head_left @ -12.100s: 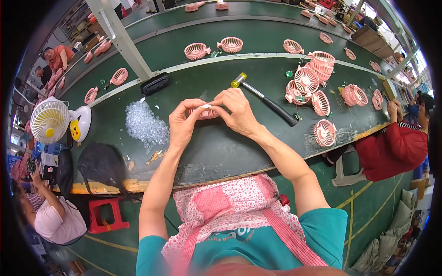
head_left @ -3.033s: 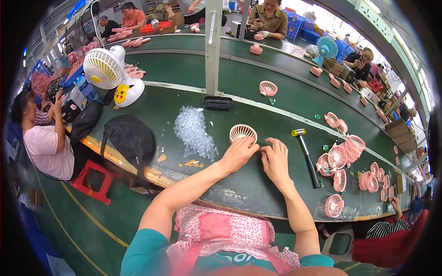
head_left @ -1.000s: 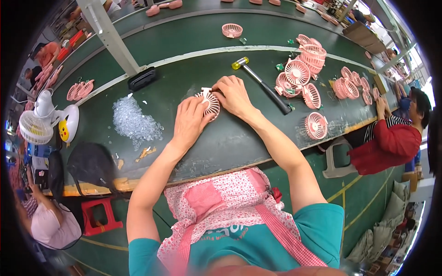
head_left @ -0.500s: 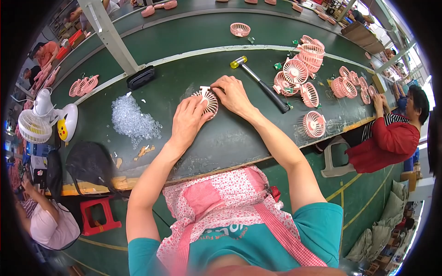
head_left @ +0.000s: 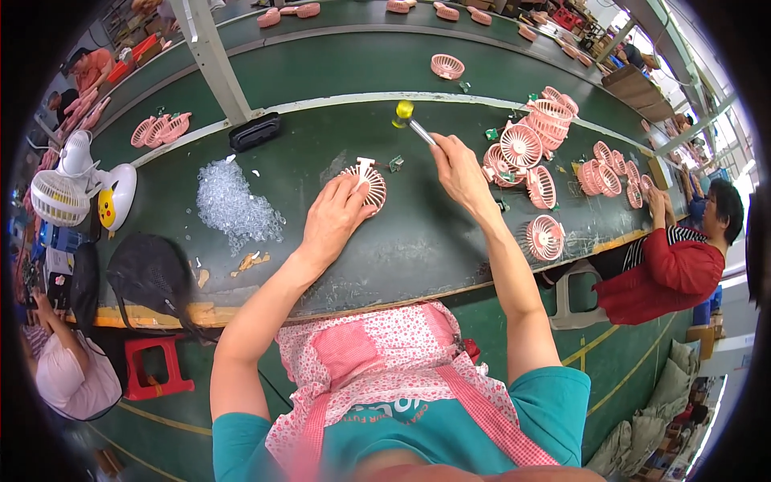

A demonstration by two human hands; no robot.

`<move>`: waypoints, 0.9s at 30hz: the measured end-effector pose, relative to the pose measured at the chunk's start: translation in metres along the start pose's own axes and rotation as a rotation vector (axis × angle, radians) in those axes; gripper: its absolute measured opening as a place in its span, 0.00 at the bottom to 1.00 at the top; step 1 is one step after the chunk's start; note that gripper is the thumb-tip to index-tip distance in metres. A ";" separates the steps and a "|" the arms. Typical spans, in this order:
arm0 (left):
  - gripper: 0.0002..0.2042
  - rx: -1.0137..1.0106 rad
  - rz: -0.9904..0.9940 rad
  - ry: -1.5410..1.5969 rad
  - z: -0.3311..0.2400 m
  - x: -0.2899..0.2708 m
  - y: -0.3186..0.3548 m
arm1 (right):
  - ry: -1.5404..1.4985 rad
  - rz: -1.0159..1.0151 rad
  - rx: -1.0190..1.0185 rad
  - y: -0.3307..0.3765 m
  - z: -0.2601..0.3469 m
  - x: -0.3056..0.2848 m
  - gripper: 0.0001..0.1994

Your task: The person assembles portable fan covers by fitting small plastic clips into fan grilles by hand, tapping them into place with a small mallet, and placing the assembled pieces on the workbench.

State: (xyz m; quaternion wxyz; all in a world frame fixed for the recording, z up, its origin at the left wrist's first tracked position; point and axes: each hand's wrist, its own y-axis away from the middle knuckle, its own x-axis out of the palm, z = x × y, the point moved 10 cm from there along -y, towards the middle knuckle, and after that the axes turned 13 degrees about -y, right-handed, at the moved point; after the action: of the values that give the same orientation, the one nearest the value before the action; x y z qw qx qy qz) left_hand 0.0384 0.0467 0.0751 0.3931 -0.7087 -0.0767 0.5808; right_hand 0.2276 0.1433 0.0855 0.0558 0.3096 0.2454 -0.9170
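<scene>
The left hand (head_left: 337,221) lies flat, fingers spread, on a pink fan grille (head_left: 368,183) that rests on the green table (head_left: 418,241). The grille sits near the middle of the table, straight ahead of the person, with a small white part sticking out at its far edge. The hand covers its near left side and presses it down rather than closing round it.

The right hand (head_left: 459,170) is closed round the handle of a hammer (head_left: 411,122). The hammer is raised off the table, its yellow head pointing away from the person, beyond and to the right of the grille. Hammer and grille are apart.

To the left of the grille lies a heap of clear plastic bits (head_left: 233,205), and nearer the table's front edge a few tan scraps (head_left: 250,262). A black box (head_left: 255,132) sits at the far side beside a white post (head_left: 213,56). To the right is a pile of pink grilles (head_left: 534,140), with one more grille (head_left: 544,238) lying alone near the front edge. A black bag (head_left: 148,277) hangs over the table's left end, near a white desk fan (head_left: 58,193).

At the right end a person in a red top (head_left: 671,269) sits with both hands on the table. Beyond, a second green table (head_left: 361,64) carries more pink parts.
</scene>
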 end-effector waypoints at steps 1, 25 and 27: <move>0.20 -0.003 0.004 0.007 0.001 -0.001 0.000 | -0.076 -0.043 -0.041 -0.001 0.030 -0.009 0.14; 0.07 -0.355 -0.058 -0.303 0.123 -0.029 0.011 | -0.102 0.206 -0.215 -0.013 0.024 0.094 0.05; 0.07 -0.472 -0.025 -0.433 0.158 -0.035 0.029 | -0.144 0.172 -0.240 -0.011 0.023 0.093 0.04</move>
State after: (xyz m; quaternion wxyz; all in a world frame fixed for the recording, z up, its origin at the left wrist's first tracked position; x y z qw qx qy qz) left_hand -0.1221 0.0813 0.0806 0.1995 -0.6394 -0.3000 0.6793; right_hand 0.1382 0.1464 0.0504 0.1882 0.2540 0.3210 -0.8927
